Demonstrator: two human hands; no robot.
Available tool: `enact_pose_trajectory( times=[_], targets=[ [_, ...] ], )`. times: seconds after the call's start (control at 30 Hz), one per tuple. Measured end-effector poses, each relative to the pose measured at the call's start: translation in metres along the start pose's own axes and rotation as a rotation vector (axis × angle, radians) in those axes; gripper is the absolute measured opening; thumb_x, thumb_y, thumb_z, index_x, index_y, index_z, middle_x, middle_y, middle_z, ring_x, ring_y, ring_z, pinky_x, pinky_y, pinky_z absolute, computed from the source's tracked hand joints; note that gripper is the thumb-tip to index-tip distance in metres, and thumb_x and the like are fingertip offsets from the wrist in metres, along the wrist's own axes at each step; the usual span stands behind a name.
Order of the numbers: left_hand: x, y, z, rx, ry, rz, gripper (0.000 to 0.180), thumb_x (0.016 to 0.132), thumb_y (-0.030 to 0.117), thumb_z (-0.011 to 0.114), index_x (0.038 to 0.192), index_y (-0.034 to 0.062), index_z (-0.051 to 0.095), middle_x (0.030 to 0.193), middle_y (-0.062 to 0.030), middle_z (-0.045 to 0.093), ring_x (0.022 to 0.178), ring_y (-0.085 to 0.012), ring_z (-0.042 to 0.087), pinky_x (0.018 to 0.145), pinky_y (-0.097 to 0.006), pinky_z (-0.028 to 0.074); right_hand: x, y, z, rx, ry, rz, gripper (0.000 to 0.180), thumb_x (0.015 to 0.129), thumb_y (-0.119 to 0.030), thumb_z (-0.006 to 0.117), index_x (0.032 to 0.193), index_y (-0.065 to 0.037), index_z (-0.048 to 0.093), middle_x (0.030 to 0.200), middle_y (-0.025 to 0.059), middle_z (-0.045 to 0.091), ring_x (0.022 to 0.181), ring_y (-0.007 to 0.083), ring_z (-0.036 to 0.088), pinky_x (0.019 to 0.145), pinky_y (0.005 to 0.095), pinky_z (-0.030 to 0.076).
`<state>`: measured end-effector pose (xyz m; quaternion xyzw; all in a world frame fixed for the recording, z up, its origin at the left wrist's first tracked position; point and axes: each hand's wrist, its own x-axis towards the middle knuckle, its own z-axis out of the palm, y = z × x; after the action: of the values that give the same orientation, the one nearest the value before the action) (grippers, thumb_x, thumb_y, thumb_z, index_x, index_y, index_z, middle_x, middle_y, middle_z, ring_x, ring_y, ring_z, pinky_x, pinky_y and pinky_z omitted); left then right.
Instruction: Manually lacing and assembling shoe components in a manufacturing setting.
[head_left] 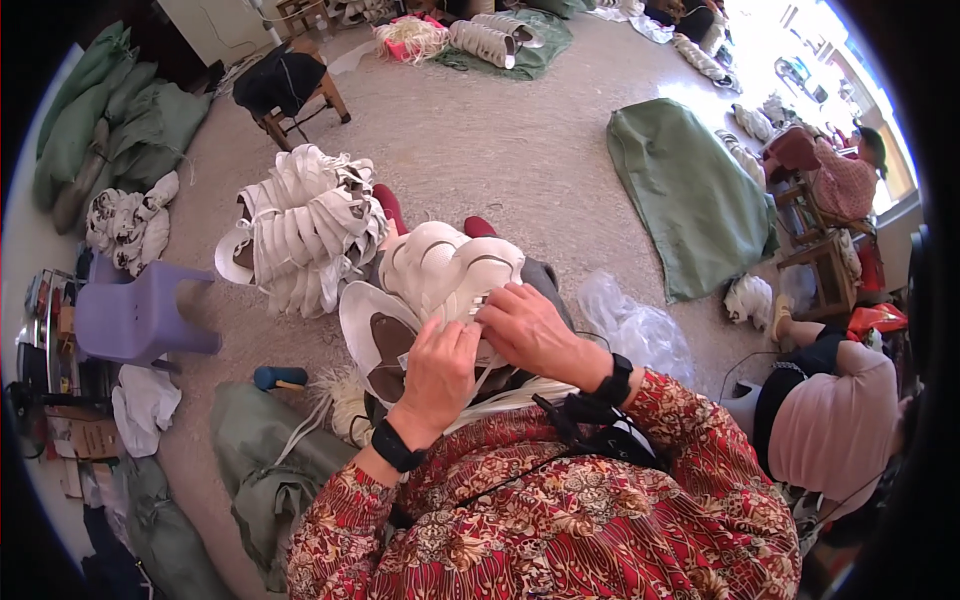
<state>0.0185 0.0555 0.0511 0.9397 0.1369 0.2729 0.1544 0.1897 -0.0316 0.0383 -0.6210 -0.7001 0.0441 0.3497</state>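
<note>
Okay, white shoes: I have the pair [452,268] over the person's lap, toes pointing away, both hands at the upper nearer the right side.
Left grip: hand [440,365] on the upper, fingers curled, tips just beside the other hand's. Thumb mostly hidden, so I can't tell if it's pinching anything.
Right grip: hand [532,325] with fingertips bunched by the small dark slots in the upper. I can't tell from this view whether they're clenched on a lace.
Open shoe: another white one [362,318] just left of the pair, brown lining showing, partly behind the left wrist.
Wrists: black band [398,446] on the left, second black band [616,380] on the right.
Shoe pile: white stack [310,225] on the floor, ahead and left.
Left side: I see a purple stool [135,315], with a blue-headed mallet [280,377] on the floor nearer the person.
Right side: clear plastic bag [640,330] near the lap, green sheet [685,200] farther out, co-worker in a pink top [835,425] at far right.
</note>
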Motion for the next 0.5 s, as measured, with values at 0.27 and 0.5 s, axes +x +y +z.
enact_pose_trajectory(
  times=[0.27,0.5],
  targets=[
    [-0.022,0.004,-0.034,-0.156,-0.016,-0.269,0.018,0.086,-0.003,0.059,0.103,-0.0007,0.064,0.081,-0.0155,0.057,0.072,-0.0341,0.059,0.065,-0.041,0.047,-0.022,0.032,0.002,0.54,0.381,0.565,0.011,0.097,-0.011,0.05,0.092,-0.002,0.056,0.079,0.0114,0.059,0.061,0.0195,0.056,0.055,0.0329,0.045],
    [-0.026,-0.007,-0.018,-0.311,0.003,-0.388,0.016,0.089,-0.005,0.057,0.103,-0.0019,0.064,0.08,-0.0162,0.056,0.068,-0.0342,0.058,0.061,-0.04,0.045,-0.047,0.062,-0.042,1.028,0.767,0.869,0.02,0.102,-0.018,0.041,0.095,-0.005,0.054,0.083,0.0072,0.061,0.058,0.0129,0.053,0.053,0.0283,0.045]
  ],
)
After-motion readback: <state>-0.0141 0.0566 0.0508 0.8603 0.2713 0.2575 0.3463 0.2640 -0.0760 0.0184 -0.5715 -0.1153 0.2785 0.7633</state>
